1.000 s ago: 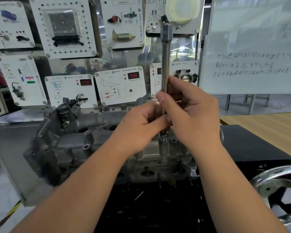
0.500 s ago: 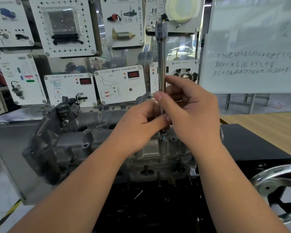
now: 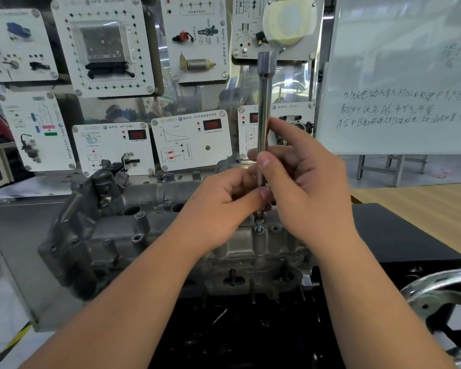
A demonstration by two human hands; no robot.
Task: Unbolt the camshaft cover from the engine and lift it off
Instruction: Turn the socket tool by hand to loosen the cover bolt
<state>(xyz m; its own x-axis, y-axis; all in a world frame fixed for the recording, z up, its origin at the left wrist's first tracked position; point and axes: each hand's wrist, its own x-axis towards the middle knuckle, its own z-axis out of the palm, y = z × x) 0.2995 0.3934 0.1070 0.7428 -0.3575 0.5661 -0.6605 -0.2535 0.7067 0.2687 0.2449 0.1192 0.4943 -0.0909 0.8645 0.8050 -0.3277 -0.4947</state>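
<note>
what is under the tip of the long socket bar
A bolt stands up from a boss on the cover. Both hands' fingers hide the bar tip, so contact is unclear.

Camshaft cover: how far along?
Done: cannot tell; several bolt bosses are blurred. In hand: both hands, left hand and right hand, grip the extension bar upright on a raised bolt. Left: cover is on the engine, not lifted.

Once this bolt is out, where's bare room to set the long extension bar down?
Bare patches: the black top right of the camshaft cover, and the wooden table behind it. Crowded: around both hands on the extension bar, and the handwheel at lower right.
</note>
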